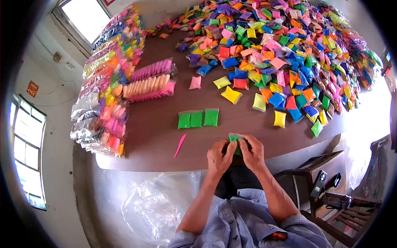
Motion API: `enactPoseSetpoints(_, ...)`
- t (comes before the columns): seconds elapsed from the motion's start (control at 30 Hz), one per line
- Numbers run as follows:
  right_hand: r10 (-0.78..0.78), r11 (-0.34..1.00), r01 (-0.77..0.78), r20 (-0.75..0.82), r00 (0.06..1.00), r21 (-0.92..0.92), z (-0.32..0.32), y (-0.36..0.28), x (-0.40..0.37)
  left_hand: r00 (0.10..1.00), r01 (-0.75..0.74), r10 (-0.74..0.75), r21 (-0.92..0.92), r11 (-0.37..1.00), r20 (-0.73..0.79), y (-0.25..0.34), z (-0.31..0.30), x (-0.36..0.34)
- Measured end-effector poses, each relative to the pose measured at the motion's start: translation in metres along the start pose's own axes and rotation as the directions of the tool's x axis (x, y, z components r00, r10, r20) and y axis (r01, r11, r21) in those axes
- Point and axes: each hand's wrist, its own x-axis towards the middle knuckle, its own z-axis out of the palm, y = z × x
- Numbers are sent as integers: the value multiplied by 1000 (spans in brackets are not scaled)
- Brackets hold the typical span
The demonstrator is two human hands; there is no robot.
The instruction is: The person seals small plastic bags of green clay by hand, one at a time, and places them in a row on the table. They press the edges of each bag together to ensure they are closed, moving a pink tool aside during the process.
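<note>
Near the table's front edge, my left hand (219,155) and my right hand (252,151) pinch a small green packet (233,137) between thumbs and fingers. Its clear top edge shows above my thumbs, while the fingers cover most of the rest. Beyond my hands, to the left, several green packets (196,119) lie side by side in a row. A pink plastic knife-shaped tool (180,145) rests on the table left of my left hand.
A large heap of coloured packets (264,53) covers the table's back and right. Bagged stacks (107,82) line the left edge, with bundled purple and peach packets (149,80) beside them. Clear plastic sheeting (161,202) lies below the table. A wooden stand (326,165) holds small devices at right.
</note>
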Motion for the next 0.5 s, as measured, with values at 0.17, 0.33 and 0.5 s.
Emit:
enactPoseSetpoints(0.17, -93, 985, 93, 5, 996, -147, -1, 10, -5, 986, 164, -160, -123, 979, 42, 7, -3, -4)
enactPoseSetpoints(0.33, -89, 994, 95, 117, 989, -48, 2, 7, 1, 999, 28, -26, -67, 997, 25, -30, 2, -5)
enactPoseSetpoints(0.5, -69, 998, 70, 141, 988, 2, 1, 3, 3, 986, -135, 119, -129, 983, -119, -31, 4, -4)
